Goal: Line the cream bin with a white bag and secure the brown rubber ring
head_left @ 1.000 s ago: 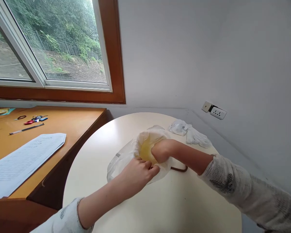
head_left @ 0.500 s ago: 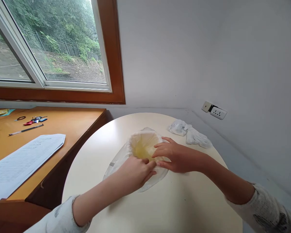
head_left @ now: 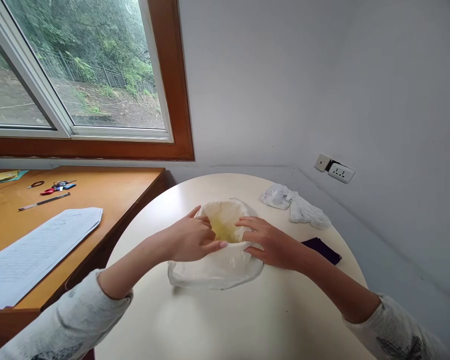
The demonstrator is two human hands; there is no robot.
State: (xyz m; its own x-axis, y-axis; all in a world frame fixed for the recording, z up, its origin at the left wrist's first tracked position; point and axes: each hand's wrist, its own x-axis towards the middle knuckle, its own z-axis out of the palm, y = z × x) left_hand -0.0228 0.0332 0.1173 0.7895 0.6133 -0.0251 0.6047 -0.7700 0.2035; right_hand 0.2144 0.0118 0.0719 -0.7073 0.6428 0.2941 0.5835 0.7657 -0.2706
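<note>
Change since a second ago: the right hand has come out of the bag and is now lying on its right rim; the left hand has shifted from the near edge to the left rim; a dark purple item, previously hidden, is now showing.

Item 1. Plastic bag, one. Translucent white, crumpled, its mouth standing open and facing up, the inside glowing yellowish. It is sitting at the middle of the round cream table.

Item 2. Hands, two, both bare, sleeves pushed up. The left hand is pinching the bag's left rim, thumb raised, fingers closed on the film. The right hand is resting flat, fingers spread and extended, pressing the right rim; whether it is gripping the film cannot be told.

Item 3. White crumpled cloths, apparently two, lying at the far right of the table, well apart from the bag.

Item 4. Dark purple item, one, lying right of the bag, partly behind the right forearm.

Item 5. Wooden desk to the left, carrying one printed sheet, one pen and a small bunch of coloured keys.

Item 6. Wall socket, far right; window, far left.
</note>
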